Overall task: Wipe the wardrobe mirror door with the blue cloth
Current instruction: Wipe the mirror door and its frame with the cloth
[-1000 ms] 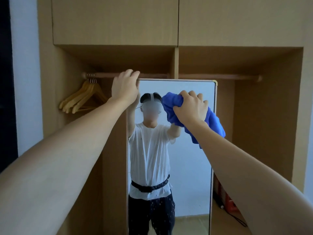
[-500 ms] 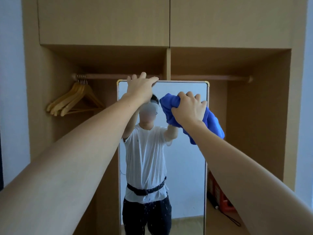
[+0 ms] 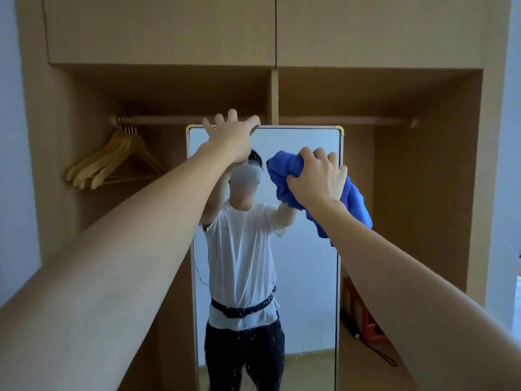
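Steadying the mirror door (image 3: 307,266) from above, my left hand (image 3: 229,138) now lies across its top edge nearer the middle than 1 second ago, when it held the top left corner; the fingers are spread and fairly straight, draped over the frame, not clenched round it. Since then the door also faces me more squarely. Far left, the wooden hangers (image 3: 112,162) dangle from the rail (image 3: 338,119) inside the wardrobe (image 3: 423,179), untouched.

On the glass itself I can see streaks and droplets, thickest low down over the reflected dark trousers, so I judge most of the wiping is yet to come.

Further right, my right hand (image 3: 317,177) grips the blue cloth (image 3: 283,176) in a bunched wad, fingers curled tight into it, pressed at the upper right part of the mirror, just below the top edge. A loose tail of the cloth hangs beneath my wrist, past the door's right border. Compared with half a second ago the cloth has barely shifted on the glass, so I take it that proper strokes have not yet begun.

With the door braced, the next move I expect is sweeping across and downward. In the wardrobe's lower right sits a red object (image 3: 358,314) with a dark cord; I cannot tell what it is.
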Demonstrator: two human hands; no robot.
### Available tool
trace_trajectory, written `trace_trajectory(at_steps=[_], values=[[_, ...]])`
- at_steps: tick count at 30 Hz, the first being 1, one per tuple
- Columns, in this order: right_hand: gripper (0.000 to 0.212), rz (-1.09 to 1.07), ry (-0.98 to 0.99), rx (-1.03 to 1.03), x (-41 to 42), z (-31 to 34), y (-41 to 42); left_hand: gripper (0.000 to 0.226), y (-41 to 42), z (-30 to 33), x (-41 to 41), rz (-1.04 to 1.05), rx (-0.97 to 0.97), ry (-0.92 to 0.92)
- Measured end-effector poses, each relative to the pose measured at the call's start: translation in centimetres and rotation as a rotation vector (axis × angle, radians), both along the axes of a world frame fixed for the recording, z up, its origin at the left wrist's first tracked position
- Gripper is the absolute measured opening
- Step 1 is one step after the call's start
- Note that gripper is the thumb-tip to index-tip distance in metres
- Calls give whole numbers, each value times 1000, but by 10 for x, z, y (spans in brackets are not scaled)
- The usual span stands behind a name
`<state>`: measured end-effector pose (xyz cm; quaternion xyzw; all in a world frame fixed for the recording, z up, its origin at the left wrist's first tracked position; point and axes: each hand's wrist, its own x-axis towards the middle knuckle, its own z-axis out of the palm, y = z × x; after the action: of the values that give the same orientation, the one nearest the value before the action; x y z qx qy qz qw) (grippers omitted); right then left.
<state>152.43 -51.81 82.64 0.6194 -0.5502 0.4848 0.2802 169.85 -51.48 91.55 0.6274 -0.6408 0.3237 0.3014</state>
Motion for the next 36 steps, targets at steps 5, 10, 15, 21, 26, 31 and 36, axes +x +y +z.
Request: trace_trajectory(at_steps=[5,10,15,21,26,31,36], values=[[35,-34,-51,-59,-11,33,-2,77,0,-2,2,4,8,-14],[22,-25,-45,8,4,-9,-8,75,4,-1,3,44,0,-69],[27,8,-89,-9,-4,-2,-4,72,9,5,-5,52,74,-31],[33,-128,-153,11,-18,36,-14,71,8,6,-2,39,96,-15],[20,-96,-133,67,-5,-10,-15,77,8,5,-6,50,83,-29],[27,-110,-183,-19,-15,13,-10,71,8,6,-6,42,102,-10],[34,-152,-256,-21,-24,32,-15,63,7,8,-4,28,122,27]])
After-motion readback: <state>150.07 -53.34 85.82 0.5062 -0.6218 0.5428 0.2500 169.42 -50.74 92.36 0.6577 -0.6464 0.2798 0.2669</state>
